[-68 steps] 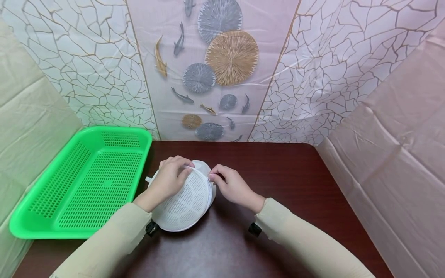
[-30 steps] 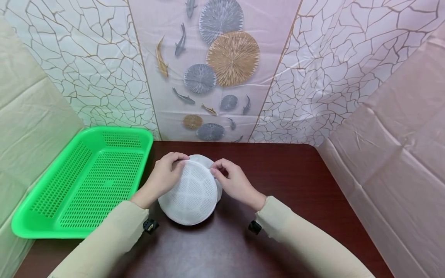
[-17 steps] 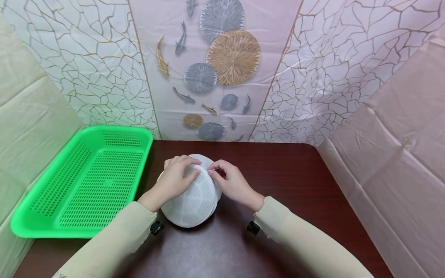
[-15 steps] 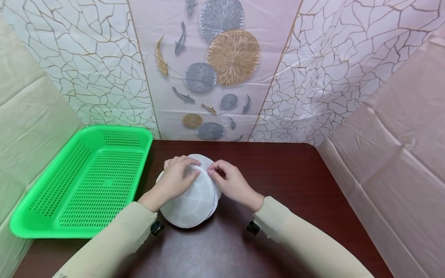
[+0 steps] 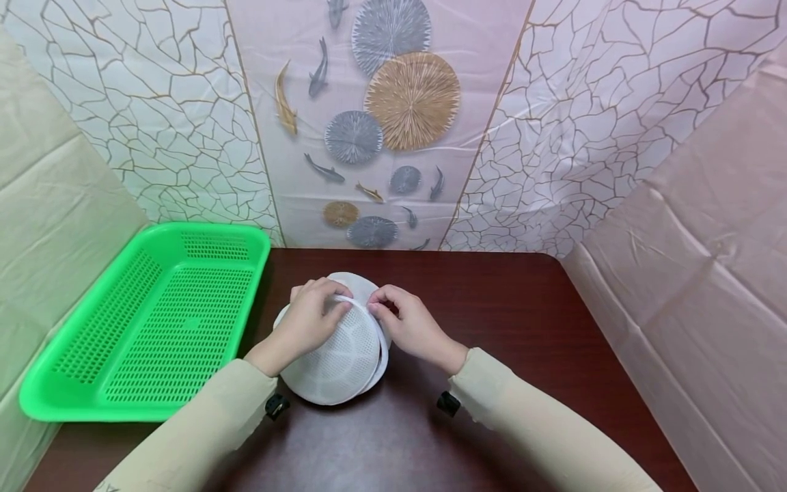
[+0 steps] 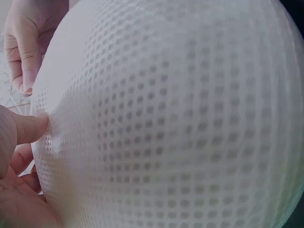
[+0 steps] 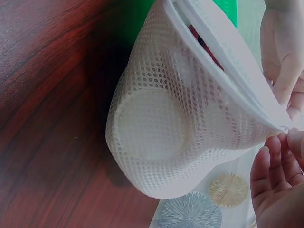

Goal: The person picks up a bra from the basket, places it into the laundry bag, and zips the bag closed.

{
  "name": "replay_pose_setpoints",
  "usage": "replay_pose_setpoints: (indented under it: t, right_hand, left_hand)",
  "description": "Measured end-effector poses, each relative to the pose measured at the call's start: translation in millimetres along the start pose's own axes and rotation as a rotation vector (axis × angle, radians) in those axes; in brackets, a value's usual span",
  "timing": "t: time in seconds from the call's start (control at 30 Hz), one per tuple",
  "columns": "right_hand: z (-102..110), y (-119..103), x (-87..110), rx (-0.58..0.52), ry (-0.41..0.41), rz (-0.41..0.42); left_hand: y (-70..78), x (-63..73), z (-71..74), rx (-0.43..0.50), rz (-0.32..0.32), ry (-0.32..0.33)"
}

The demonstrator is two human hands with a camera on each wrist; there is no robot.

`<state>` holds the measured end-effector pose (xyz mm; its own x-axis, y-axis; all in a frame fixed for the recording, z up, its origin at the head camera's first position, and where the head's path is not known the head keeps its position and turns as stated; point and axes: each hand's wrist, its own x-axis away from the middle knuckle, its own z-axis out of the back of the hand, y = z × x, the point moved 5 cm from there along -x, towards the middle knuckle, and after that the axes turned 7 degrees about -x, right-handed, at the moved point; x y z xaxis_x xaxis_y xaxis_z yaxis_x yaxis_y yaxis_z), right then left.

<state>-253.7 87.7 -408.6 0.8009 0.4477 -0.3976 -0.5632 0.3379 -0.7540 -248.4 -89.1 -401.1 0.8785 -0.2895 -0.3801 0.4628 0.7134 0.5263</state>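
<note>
A round white mesh laundry bag (image 5: pixel 335 362) stands tilted on the dark table, near its middle. My left hand (image 5: pixel 307 318) grips the upper rim, with the thumb on the mesh face in the left wrist view. On the other side, my right hand (image 5: pixel 413 326) pinches a small piece at the zip edge with thumb and fingers; the piece itself is mostly covered. In the right wrist view the zip (image 7: pixel 213 71) gapes along part of the rim, and a round flat base shows through the mesh. The bag's mesh (image 6: pixel 166 123) fills most of the left wrist view.
A green plastic basket (image 5: pixel 263 273) with slotted sides stands to the left on the dark red-brown table (image 5: pixel 492 307). Patterned cloth (image 5: pixel 412 184) hangs at the back, and plain beige cloth (image 5: pixel 695 273) closes off the right side.
The bag has shifted slightly and turned under my hands. My left hand has regripped farther along the rim. A gap between the two rims has widened on the right side.
</note>
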Motion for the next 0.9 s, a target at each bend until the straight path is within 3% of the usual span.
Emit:
replay_pose_setpoints:
  t: [0.9]
  right_hand:
    - [3.0, 0.3, 3.8, 0.011, -0.009, -0.006]
  left_hand:
    - [-6.1, -1.5, 1.4, 0.015, 0.08, 0.008]
